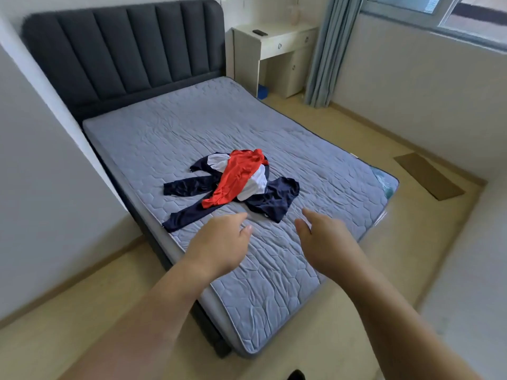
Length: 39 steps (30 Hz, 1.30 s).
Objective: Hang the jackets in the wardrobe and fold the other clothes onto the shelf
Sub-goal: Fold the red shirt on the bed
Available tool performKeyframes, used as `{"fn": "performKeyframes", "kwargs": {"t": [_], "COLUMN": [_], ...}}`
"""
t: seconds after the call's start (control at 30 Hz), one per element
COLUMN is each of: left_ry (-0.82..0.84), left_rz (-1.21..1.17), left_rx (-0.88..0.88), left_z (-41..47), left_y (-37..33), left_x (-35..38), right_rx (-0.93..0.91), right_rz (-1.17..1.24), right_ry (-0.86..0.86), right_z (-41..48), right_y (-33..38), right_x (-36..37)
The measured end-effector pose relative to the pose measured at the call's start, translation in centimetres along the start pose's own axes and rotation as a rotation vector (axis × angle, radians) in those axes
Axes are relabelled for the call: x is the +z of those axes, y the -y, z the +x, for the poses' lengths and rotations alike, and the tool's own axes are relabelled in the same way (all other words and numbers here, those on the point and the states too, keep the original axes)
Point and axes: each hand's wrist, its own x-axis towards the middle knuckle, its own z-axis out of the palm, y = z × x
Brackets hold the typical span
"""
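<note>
Clothes (236,182), seemingly a soft, light, limp heap in the middle of the bed (192,127), lie at 12 o'clock from the left hand (222,239) and right hand (321,239), both spread and empty; probably best gripped by the shoulders.

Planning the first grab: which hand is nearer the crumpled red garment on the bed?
Left. The left hand hovers short of the crumpled red garment; the right hand is farther off to its right.
</note>
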Motion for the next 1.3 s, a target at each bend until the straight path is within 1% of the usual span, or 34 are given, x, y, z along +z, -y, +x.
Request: {"fn": "performKeyframes", "kwargs": {"t": [0.07,0.23,0.3,0.4,0.5,0.6,0.77,0.9,0.97,1.03,1.1,1.2,1.3], "left_ry": [0.043,0.094,0.113,0.173,0.269,0.359,0.384,0.431,0.438,0.446,0.419,0.335,0.286], "left_rz": [-0.006,0.025,0.047,0.077,0.115,0.182,0.206,0.265,0.284,0.286,0.28,0.26,0.257], "left_rx": [-0.064,-0.129,-0.171,-0.243,-0.327,-0.347,-0.368,-0.488,-0.517,-0.495,-0.459,-0.401,-0.409], "left_z": [2.3,8.9,11.9,17.7,24.6,32.1,43.8,51.2,54.2,57.0,59.4,62.9,65.5], "left_y": [-1.3,-2.9,-2.4,0.3,4.5,8.9,15.7,22.0,24.7,26.9,28.6,29.9,30.1], "left_x": [1.8,5.4,6.7,9.7,14.1,19.2,27.0,32.4,34.9,37.3,39.1,40.7,41.3], "right_rx": [-0.023,-0.02,-0.021,-0.031,-0.027,-0.032,-0.063,-0.006,-0.011,-0.025,-0.045,0.019,0.071], "right_rz": [-0.028,-0.034,-0.037,-0.065,-0.042,-0.006,0.041,0.054,0.043,0.016,-0.019,0.014,0.05], "right_ry": [0.038,0.153,0.184,0.236,0.303,0.368,0.437,0.554,0.591,0.614,0.62,0.616,0.618], "right_z": [2.9,11.2,14.8,20.6,26.8,33.3,43.4,49.4,51.7,53.7,55.2,56.1,55.7], "right_y": [-2.5,-7.0,-8.5,-10.9,-13.2,-15.1,-17.9,-20.6,-22.1,-23.7,-25.3,-27.2,-28.6], "right_x": [-0.9,-1.3,-0.4,2.2,6.5,11.7,21.4,28.6,31.6,34.1,36.0,38.0,39.0]}}
